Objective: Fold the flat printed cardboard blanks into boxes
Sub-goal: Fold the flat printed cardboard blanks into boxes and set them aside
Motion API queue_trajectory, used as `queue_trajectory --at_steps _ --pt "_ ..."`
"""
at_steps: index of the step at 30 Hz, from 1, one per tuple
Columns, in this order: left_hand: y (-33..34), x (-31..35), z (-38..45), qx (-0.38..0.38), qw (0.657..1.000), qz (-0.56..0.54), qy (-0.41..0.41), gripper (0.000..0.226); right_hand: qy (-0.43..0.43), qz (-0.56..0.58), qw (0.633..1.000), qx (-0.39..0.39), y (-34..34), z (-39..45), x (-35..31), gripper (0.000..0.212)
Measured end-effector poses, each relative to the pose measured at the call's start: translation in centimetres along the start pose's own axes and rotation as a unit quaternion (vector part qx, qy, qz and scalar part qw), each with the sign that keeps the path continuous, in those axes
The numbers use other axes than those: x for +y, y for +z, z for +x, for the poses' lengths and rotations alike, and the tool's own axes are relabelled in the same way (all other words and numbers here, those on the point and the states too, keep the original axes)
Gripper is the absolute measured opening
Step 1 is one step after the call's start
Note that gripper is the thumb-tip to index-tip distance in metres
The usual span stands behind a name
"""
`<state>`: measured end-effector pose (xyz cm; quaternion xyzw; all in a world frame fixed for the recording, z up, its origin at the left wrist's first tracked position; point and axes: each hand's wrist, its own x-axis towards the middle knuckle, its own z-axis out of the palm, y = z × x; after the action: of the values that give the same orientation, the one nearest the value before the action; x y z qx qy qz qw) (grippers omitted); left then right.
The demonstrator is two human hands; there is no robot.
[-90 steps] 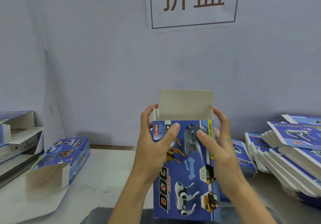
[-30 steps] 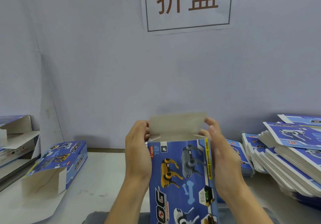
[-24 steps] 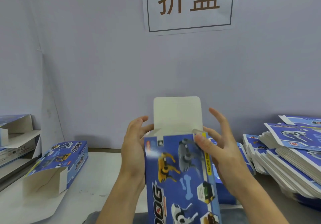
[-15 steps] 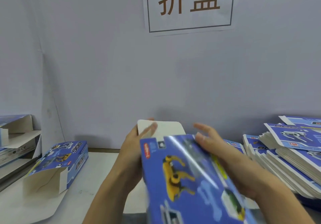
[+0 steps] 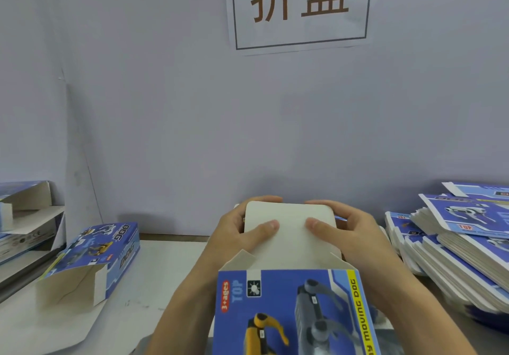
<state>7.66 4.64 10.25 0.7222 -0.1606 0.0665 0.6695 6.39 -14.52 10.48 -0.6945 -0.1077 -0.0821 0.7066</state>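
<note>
— What are the hands doing?
— The left hand [image 5: 237, 233] and right hand [image 5: 349, 233] are both gripping the white top flap [image 5: 289, 233] of the blue printed box [image 5: 289, 308], thumbs on its inner face, fingers curling behind it. The box is being held up just in front of the person, over the table [image 5: 165, 277].
— What's lying around?
— A folded box [image 5: 91, 261] is lying open-ended at left; flat blanks [image 5: 454, 247] are sitting stacked at right, partly hidden by the right forearm. A paper sign [image 5: 300, 7] is hanging on the wall.

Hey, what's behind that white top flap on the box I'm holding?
Behind the white flap, fingertips of the left hand and right hand curl over its far edge; both thumbs press its front. The rest of the fingers are covered.
</note>
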Motion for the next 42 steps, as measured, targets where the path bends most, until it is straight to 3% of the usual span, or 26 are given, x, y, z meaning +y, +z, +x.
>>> queue_trajectory --at_steps 10,14,17,19,20,22,25,26,28,30,31,34,35,37,40,42 --pt "-0.2 0.0 -0.4 -0.013 0.999 -0.028 0.026 0.015 0.006 0.048 0.999 0.000 0.2 -0.1 -0.3 0.029" --pt "-0.3 -0.4 0.0 -0.019 1.000 -0.016 0.000 0.032 0.007 0.039 0.999 0.005 0.3 -0.1 -0.2 0.027" --pt "-0.4 -0.1 0.0 0.008 0.999 -0.049 0.006 0.017 -0.007 0.009 1.000 -0.009 0.3 -0.5 -0.2 0.028" --pt "-0.6 0.1 0.0 0.065 0.997 -0.040 0.011 0.019 0.005 -0.005 0.999 -0.045 0.6 0.3 -0.5 0.024" --pt "-0.7 0.2 0.1 0.100 0.994 -0.029 0.013 0.019 -0.004 -0.032 0.992 -0.121 0.2 0.0 0.0 0.025" --pt "-1.3 0.2 0.0 0.148 0.987 -0.061 -0.002 0.015 0.010 -0.038 0.984 -0.174 -0.5 -0.3 0.6 0.034" --pt "-2.0 -0.1 -1.0 0.131 0.982 -0.135 -0.019 0.006 0.068 -0.079 0.965 -0.241 0.3 -0.4 -0.3 0.051" --pt "-1.7 0.0 -1.0 0.145 0.978 -0.146 -0.022 0.013 0.100 -0.045 0.966 -0.233 0.5 -0.8 -0.6 0.063" --pt "-0.8 0.6 -0.5 0.173 0.961 -0.211 -0.041 0.032 0.049 0.010 0.981 -0.188 -0.2 -0.8 0.0 0.076" --pt "-0.5 0.6 -0.8 0.133 0.949 -0.280 -0.052 0.048 -0.004 0.062 0.995 -0.073 -0.5 0.3 0.3 0.085" --pt "-0.2 0.6 -0.5 0.103 0.957 -0.262 -0.067 0.050 -0.024 0.095 0.995 -0.011 -0.9 0.7 0.2 0.092" --pt "0.0 0.3 -0.7 -0.044 0.992 -0.092 -0.075 0.019 -0.084 0.178 0.972 0.131 -2.1 1.3 0.4 0.104" --pt "0.1 0.3 -0.8 -0.071 0.994 -0.038 -0.074 0.014 -0.103 0.193 0.963 0.158 -2.3 1.2 0.3 0.101" --pt "-0.1 -0.3 -0.9 -0.132 0.989 0.018 -0.066 0.053 -0.130 0.218 0.948 0.190 -2.4 1.1 0.3 0.087" --pt "-1.7 -0.9 -1.8 -0.154 0.987 -0.043 -0.031 0.061 -0.137 0.325 0.923 0.155 -2.8 0.9 0.6 0.046" --pt "-2.9 -1.0 -1.9 -0.170 0.980 -0.097 -0.044 0.059 -0.095 0.413 0.892 0.159 -3.5 0.9 1.2 0.044"
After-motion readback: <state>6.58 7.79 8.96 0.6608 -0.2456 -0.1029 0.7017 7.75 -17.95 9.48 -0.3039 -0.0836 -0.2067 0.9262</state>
